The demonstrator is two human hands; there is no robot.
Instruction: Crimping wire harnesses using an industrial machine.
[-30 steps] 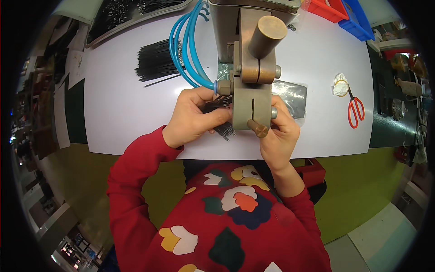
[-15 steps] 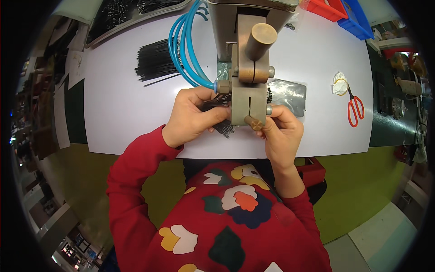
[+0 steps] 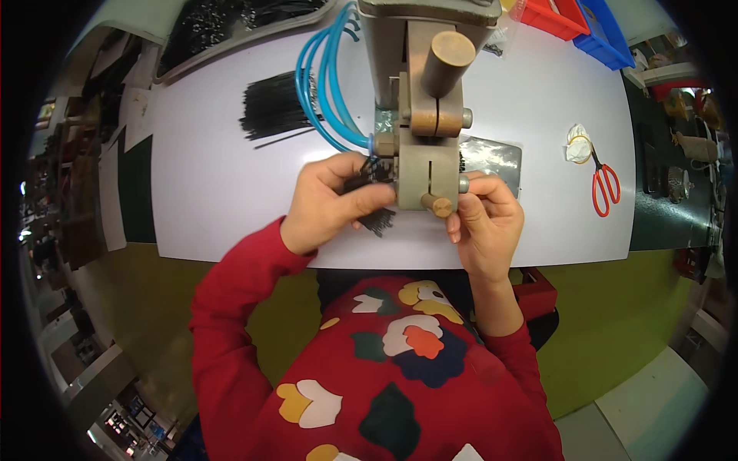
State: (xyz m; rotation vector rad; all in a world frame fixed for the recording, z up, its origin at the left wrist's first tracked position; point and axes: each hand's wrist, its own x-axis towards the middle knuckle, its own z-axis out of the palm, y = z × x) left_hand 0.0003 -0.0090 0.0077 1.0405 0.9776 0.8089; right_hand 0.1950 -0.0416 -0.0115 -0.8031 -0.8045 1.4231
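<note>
"Black strips (image 3: 377, 221): where do I have them, head view?"

"Gripped in the left hand (image 3: 327, 201), poking out below its thumb; I lose their other ends by the metal machine (image 3: 415, 173) just right of it."

"Right hand (image 3: 490, 219)?"

"Raised, fingers curled, thumb near forefinger at the machine's edge; I can't tell whether they hold anything."

"Surroundings?"

"White table (image 3: 207, 200) beneath both hands, red-handled scissors (image 3: 602, 170) right of the right hand, blurred room beyond."

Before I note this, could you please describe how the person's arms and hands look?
The left hand and right hand wear no gloves. The left sleeve, long and red, reaches the wrist; the matching right sleeve ends on the forearm.
</note>
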